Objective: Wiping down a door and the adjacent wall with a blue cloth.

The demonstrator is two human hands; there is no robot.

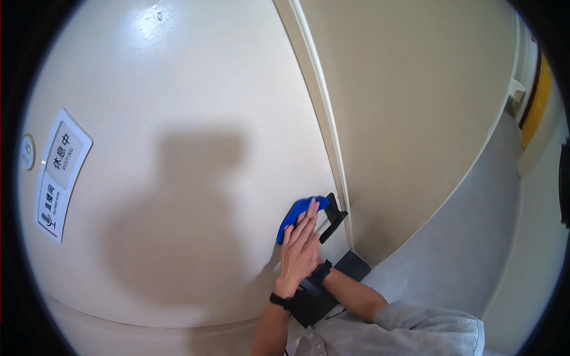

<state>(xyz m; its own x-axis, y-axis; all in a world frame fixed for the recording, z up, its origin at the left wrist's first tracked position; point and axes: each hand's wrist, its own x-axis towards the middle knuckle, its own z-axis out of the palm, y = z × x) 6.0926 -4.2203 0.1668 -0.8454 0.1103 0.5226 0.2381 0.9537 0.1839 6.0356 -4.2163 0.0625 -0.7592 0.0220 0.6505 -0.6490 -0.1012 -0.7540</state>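
A bright blue cloth (pixel 291 219) lies pressed against the pale door (pixel 213 98), just left of the black lever door handle (pixel 331 227). My left hand (pixel 294 260) rests flat over my right, its fingers stretched up onto the cloth. Mostly covered by it, my right hand (pixel 315 251) also reaches the cloth, and its grip is partly hidden. Each wrist wears a black band. The handle's lever stands out from the door, beside the fingers and apart from the cloth.
A white sign (pixel 67 173) with writing and a round number plate (pixel 28 151) are fixed on the door at left. The door frame (pixel 323 89) runs along its right edge, beside a beige wall (pixel 409 111). A dark mat (pixel 314 307) lies on the grey floor (pixel 445 249).
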